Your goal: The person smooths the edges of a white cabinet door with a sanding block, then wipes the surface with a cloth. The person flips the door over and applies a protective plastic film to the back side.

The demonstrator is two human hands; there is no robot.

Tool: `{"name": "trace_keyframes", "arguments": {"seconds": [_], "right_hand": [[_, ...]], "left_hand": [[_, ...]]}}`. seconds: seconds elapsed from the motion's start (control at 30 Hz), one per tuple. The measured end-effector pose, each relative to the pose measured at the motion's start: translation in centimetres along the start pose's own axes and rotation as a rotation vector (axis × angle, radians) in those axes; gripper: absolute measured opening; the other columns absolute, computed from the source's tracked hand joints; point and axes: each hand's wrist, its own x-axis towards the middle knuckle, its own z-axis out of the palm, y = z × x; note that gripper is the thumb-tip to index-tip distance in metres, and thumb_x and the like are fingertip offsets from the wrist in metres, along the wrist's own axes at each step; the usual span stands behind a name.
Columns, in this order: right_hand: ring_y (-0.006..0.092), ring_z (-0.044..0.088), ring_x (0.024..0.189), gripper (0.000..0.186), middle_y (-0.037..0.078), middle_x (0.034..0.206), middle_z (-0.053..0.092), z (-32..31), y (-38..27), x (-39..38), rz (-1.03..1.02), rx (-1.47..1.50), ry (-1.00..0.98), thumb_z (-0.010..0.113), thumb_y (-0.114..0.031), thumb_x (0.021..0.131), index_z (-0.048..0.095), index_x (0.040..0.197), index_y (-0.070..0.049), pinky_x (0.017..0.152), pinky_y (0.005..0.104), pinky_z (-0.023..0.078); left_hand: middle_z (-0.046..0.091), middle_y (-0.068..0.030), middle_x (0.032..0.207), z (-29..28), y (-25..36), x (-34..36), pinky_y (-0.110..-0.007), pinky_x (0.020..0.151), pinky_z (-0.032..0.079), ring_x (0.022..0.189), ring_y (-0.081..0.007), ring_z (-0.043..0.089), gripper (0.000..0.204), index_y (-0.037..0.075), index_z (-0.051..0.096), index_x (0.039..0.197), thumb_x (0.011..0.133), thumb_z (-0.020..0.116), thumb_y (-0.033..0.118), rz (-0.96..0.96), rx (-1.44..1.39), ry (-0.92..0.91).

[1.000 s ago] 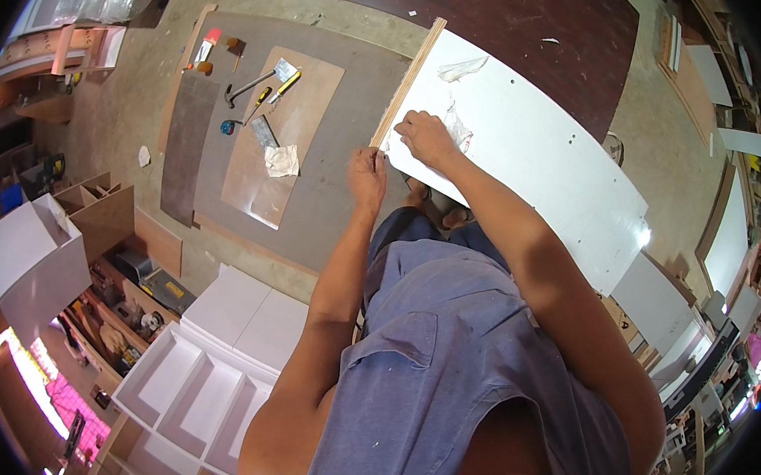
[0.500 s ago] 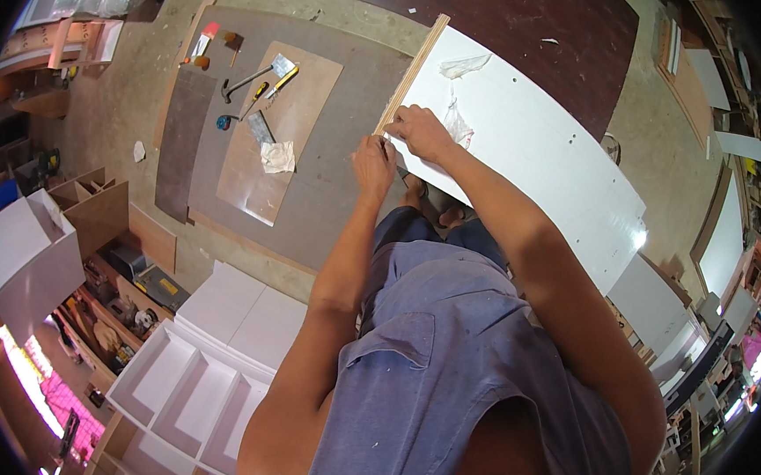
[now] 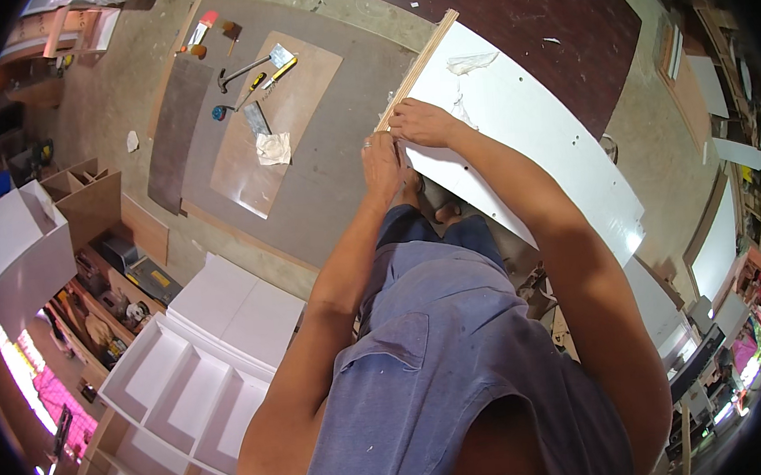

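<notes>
A white panel (image 3: 532,139) with a bare, layered plywood-coloured edge (image 3: 421,65) lies in front of me, reaching off to the right. My right hand (image 3: 424,123) rests at the near corner of that edge, its fingers bent and pressed together against it. Just below and to the left, my left hand (image 3: 381,165) is closed at the same corner, fingertips close to those of the right. Whatever is pinched between the fingers is too small or hidden to make out. Crumpled whitish scraps (image 3: 471,62) lie on the panel's face.
Left of the panel, a brown board (image 3: 292,111) carries a hammer (image 3: 241,72), a yellow-handled tool (image 3: 280,72), a blue tape measure (image 3: 219,113) and a pale cloth (image 3: 273,149). White drawer frames (image 3: 179,384) stand at lower left. A dark red sheet (image 3: 550,14) lies beyond.
My left hand has shifted slightly right and down, and the right hand's fingers have flattened a little along the edge. The view has moved slightly; the panel stays in place.
</notes>
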Motion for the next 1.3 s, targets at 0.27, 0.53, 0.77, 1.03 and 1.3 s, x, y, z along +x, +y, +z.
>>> {"name": "trace_keyframes", "arguments": {"seconds": [0.27, 0.53, 0.77, 1.03, 1.3], "right_hand": [[0.0245, 0.061, 0.094, 0.013, 0.008, 0.092, 0.061, -2.0, -3.1, -3.8, 0.091, 0.142, -0.175, 0.052, -0.017, 0.090, 0.062, 0.096, -0.012, 0.088, 0.0382, 0.044], [0.0272, 0.058, 0.090, 0.012, 0.008, 0.091, 0.056, -3.7, -7.8, -9.3, 0.240, 0.293, -0.082, 0.059, -0.017, 0.083, 0.057, 0.093, -0.010, 0.080, 0.0400, 0.044], [0.0323, 0.055, 0.088, 0.013, 0.011, 0.089, 0.054, -7.0, -10.2, -12.9, 0.386, 0.575, 0.050, 0.062, -0.012, 0.080, 0.057, 0.091, -0.008, 0.078, 0.0426, 0.043], [0.0332, 0.054, 0.087, 0.011, 0.012, 0.089, 0.056, -9.3, -11.5, -17.0, 0.593, 0.710, 0.179, 0.055, -0.002, 0.083, 0.060, 0.091, -0.006, 0.078, 0.0421, 0.042], [0.0331, 0.057, 0.083, 0.005, 0.013, 0.084, 0.057, -12.2, -13.7, -24.0, 0.763, 0.699, 0.147, 0.056, -0.004, 0.087, 0.060, 0.084, -0.002, 0.077, 0.0413, 0.046]], "left_hand": [[0.057, -0.0194, 0.088, -0.8, 0.1, -1.4, -0.050, 0.070, 0.042, 0.082, -0.0408, 0.056, 0.015, 0.002, 0.051, 0.092, 0.083, 0.062, 0.002, 0.124, -0.185, -0.171], [0.056, -0.0196, 0.088, -2.6, 3.6, -4.4, -0.049, 0.070, 0.045, 0.081, -0.0408, 0.057, 0.013, 0.003, 0.050, 0.098, 0.090, 0.060, 0.007, 0.177, -0.356, -0.329], [0.059, -0.0178, 0.091, -5.1, 6.1, -3.9, -0.044, 0.072, 0.048, 0.085, -0.0378, 0.060, 0.012, 0.002, 0.054, 0.098, 0.090, 0.062, 0.006, 0.153, -0.555, -0.534], [0.061, -0.0102, 0.098, -3.9, -3.0, 0.8, -0.044, 0.074, 0.049, 0.089, -0.0322, 0.062, 0.015, 0.008, 0.067, 0.100, 0.086, 0.063, 0.005, 0.149, -0.118, -0.184], [0.059, -0.0099, 0.098, -3.3, -5.3, 3.0, -0.050, 0.085, 0.043, 0.097, -0.0301, 0.059, 0.011, 0.011, 0.065, 0.095, 0.085, 0.059, 0.009, 0.288, 0.191, -0.410]]}}
